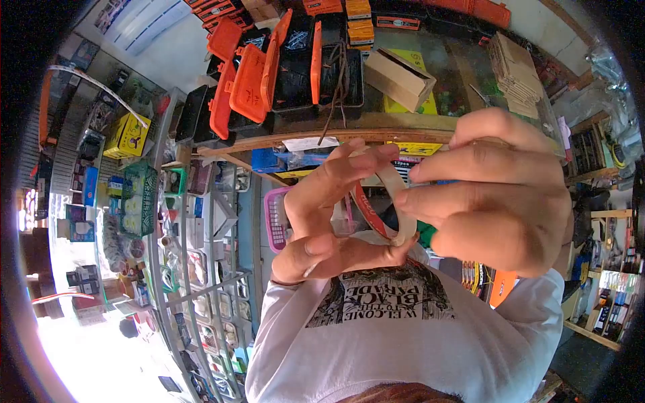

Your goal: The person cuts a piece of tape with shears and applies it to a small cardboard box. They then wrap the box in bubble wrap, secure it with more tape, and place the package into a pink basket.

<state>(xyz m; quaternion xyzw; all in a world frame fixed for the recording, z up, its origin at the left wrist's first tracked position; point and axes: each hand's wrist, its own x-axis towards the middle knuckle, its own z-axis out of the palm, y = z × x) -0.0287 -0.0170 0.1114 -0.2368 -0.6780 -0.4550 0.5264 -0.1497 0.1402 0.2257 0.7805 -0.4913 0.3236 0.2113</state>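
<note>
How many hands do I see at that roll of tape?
2: the left hand holds the tape roll from the left; the right hand is at its right side. No other hands show.

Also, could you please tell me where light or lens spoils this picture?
Head view: white glare washes out the lower left; wide-angle distortion appears to bow the wooden counter edge; corners fall black; the tape roll looks reasonably sharp.

A narrow, ring-shaped roll of translucent pale tape (406,223), its red inner core wall bearing white lettering, was held on edge, slightly tilted, hollow centre showing, between the left hand's (308,201) thumb and fingers.
</note>
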